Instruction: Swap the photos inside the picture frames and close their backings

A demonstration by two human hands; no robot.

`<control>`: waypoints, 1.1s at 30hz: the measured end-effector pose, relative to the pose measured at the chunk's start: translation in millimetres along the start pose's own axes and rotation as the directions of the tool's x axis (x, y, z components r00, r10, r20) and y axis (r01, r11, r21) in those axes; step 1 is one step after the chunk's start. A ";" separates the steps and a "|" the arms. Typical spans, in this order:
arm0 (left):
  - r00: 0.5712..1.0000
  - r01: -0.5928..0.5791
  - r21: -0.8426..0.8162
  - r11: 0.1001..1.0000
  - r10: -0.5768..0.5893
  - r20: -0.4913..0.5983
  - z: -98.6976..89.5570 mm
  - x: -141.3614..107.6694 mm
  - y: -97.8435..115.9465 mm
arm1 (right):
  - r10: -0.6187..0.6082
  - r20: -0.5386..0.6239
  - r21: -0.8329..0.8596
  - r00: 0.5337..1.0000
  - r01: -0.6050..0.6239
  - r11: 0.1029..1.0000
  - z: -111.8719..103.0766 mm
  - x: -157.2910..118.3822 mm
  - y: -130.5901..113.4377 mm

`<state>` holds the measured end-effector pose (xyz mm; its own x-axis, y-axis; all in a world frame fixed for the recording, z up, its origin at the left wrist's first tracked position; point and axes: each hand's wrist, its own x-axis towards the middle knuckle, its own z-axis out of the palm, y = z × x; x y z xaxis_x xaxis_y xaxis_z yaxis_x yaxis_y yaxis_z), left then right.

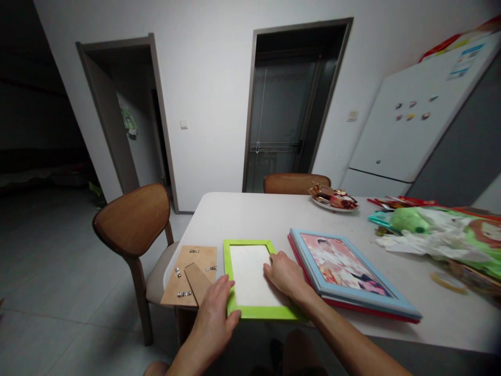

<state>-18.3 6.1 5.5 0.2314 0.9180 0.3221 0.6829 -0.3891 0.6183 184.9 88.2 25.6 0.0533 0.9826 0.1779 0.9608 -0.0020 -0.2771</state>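
Note:
A lime-green picture frame lies at the table's front edge, with a white sheet showing inside it. My left hand holds the frame's lower left corner, fingers along the left side and thumb at the bottom edge. Over the frame's right side, my right hand is closed, its fingertips at the inner edge by the white sheet; part of that side is hidden beneath it. Left of the frame rests a brown backing board with metal clips and a stand leg, partly behind my left hand.
Stacked frames, a light-blue one with a picture on top, lie to the right. Farther back are a plate of wrapped items and a heap of green and white packaging. Wooden chairs stand left and behind the white table.

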 end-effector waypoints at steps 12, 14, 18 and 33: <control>0.970 0.222 0.322 0.920 -0.176 -0.165 -54.8 -18.6 -83.2 | -0.573 0.001 0.205 0.819 0.561 0.802 20.8 -54.1 -111.0; 0.968 0.215 0.293 0.932 -0.162 -0.192 -54.5 -18.1 -82.6 | -0.561 0.007 0.194 0.828 0.549 0.813 25.9 -57.6 -121.7; 0.954 0.192 0.205 0.960 -0.134 -0.267 -54.0 -15.9 -73.7 | -0.510 -0.045 0.301 0.859 0.499 0.813 21.9 -54.7 -119.2; 0.993 -0.099 0.044 0.994 0.102 -0.057 17.6 19.2 17.8 | -0.369 -0.024 0.404 0.929 0.346 0.847 -24.3 -54.0 11.9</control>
<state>10.5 18.2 10.1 0.2600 0.8678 0.4235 0.6863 -0.4746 0.5512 200.2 30.6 35.7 -0.2981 0.9094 0.2901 0.7220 0.4136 -0.5546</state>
